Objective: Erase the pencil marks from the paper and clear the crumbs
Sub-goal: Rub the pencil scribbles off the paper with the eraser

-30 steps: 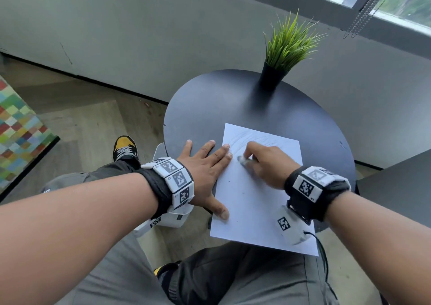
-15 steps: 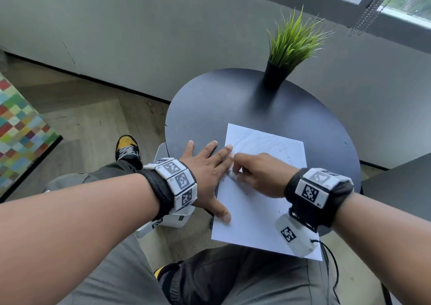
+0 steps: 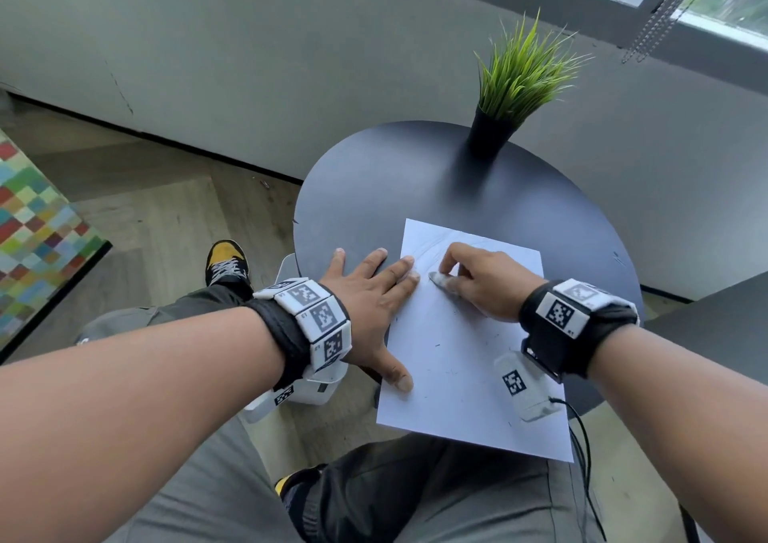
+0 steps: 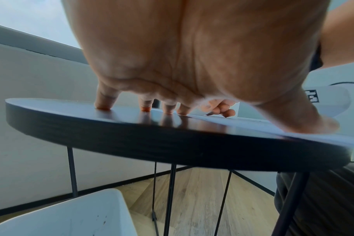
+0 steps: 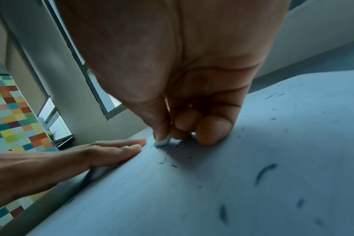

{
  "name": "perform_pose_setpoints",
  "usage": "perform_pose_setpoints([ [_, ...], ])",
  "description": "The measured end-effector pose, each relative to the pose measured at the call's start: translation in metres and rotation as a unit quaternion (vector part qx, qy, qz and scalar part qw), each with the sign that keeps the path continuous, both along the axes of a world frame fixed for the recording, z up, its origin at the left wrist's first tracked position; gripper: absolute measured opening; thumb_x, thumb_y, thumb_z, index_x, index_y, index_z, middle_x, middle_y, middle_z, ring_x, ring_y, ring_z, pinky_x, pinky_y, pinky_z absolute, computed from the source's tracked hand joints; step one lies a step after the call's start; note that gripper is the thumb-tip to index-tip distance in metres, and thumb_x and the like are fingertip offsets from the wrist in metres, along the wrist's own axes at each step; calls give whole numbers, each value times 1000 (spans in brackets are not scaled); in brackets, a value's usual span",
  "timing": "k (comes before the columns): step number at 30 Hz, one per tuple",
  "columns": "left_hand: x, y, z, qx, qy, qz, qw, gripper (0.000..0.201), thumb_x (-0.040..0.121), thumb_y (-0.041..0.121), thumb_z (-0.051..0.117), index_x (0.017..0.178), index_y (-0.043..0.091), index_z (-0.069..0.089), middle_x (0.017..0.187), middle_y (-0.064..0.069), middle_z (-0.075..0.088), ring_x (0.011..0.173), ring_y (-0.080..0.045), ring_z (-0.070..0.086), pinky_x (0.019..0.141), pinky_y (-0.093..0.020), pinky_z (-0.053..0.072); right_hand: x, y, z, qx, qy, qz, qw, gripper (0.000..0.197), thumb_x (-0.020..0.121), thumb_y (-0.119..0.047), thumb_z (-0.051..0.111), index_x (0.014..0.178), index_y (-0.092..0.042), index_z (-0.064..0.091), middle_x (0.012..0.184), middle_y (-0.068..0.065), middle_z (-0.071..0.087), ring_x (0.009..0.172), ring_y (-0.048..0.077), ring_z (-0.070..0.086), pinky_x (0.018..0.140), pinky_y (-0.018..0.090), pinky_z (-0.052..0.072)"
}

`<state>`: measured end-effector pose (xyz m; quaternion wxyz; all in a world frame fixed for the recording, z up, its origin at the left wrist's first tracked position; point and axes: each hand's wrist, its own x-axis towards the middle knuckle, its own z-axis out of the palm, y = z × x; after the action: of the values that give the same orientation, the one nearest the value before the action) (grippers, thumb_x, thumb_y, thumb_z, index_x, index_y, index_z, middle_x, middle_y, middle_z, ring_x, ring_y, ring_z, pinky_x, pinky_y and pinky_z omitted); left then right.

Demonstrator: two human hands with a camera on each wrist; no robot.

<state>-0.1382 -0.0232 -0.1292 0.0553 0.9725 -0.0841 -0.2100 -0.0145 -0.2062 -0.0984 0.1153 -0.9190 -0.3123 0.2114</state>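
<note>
Head view: a white paper was laid on the near part of a round black table, faint pencil marks at its far end. A grey eraser, pinched in the right hand, was pressed to the sheet. Dark crumbs were scattered across it. The left edge was pinned by the flat, outspread left hand. A potted plant was set at the far rim.

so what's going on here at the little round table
A seated person is rubbing pencil marks off a white sheet of paper on a round black table. The right hand pinches a small eraser against the sheet's far left part, while the left hand lies flat, steadying the paper's left edge. Faint marks show near the far edge, and dark crumbs are scattered over the sheet.
</note>
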Motion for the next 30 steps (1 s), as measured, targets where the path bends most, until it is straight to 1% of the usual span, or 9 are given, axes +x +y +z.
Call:
perform_pose_setpoints([
  [5, 0, -6, 4, -14, -26, 30, 999, 130, 55, 101, 42, 154, 23, 10, 165, 9, -7, 152, -25, -8, 112, -72, 9, -9, 4, 2, -6, 7, -11, 1000, 24, 92, -54, 51, 96, -31, 50, 85, -3, 64, 81, 19, 59, 72, 33, 47],
  [8, -1, -6, 3, -8, -40, 25, 999, 128, 52, 100, 46, 150, 23, 16, 164, 10, -3, 151, -24, -4, 111, -71, 13, -28, 9, -2, -20, -6, 43, 999, 24, 95, -51, 47, 95, -26, 48, 87, 2, 63, 82, 25, 57, 74, 36, 49],
  [10, -2, -4, 3, -5, -38, 24, 999, 131, 52, 100, 46, 152, 23, 12, 165, 11, -6, 152, -22, -6, 112, -69, 13, -39, 13, -1, -28, -7, 77, 997, 24, 96, -48, 47, 97, -24, 49, 88, 3, 63, 84, 27, 56, 76, 37, 48],
  [14, 0, -4, 3, 6, -12, 27, 1000, 142, 51, 102, 43, 158, 24, -9, 164, 11, -17, 152, -21, -12, 114, -68, 9, -15, 14, 7, -18, -40, -44, 998, 24, 95, -42, 48, 100, -18, 51, 102, 8, 64, 93, 30, 56, 80, 37, 47],
  [16, 2, -5, 4, 7, -6, 27, 1000, 144, 50, 102, 44, 158, 24, -10, 164, 11, -18, 152, -22, -11, 114, -68, 9, -21, 18, 6, -27, -47, -37, 998, 24, 97, -37, 45, 102, -14, 48, 105, 14, 64, 94, 33, 56, 78, 37, 46],
  [20, 4, -4, 4, 12, -10, 21, 1000, 144, 49, 103, 45, 157, 24, -8, 165, 9, -16, 152, -25, -8, 112, -69, 12, -55, 25, 4, -48, -6, 67, 997, 24, 99, -33, 42, 112, -13, 45, 107, 17, 62, 96, 36, 56, 76, 38, 44],
  [25, 4, -5, 5, 11, -2, 25, 1000, 145, 48, 102, 45, 158, 24, -10, 165, 10, -17, 151, -24, -9, 113, -70, 10, -24, 17, 9, -26, -34, -42, 998, 27, 98, -39, 45, 105, -14, 48, 105, 16, 64, 93, 34, 57, 77, 37, 46],
  [28, 3, -5, 5, 11, 3, 26, 1000, 144, 50, 102, 46, 157, 23, -10, 165, 8, -18, 152, -25, -11, 113, -70, 9, -58, 18, 8, -27, 3, 99, 995, 23, 98, -31, 46, 114, -14, 47, 95, 7, 62, 89, 33, 57, 71, 35, 39],
  [30, 3, -5, 6, 10, 4, 27, 1000, 144, 50, 102, 46, 157, 23, -10, 165, 8, -19, 152, -25, -12, 113, -70, 9, -67, 15, 8, -33, 31, 150, 988, 19, 98, -33, 49, 109, -18, 49, 86, -2, 56, 82, 27, 55, 68, 32, 35],
])
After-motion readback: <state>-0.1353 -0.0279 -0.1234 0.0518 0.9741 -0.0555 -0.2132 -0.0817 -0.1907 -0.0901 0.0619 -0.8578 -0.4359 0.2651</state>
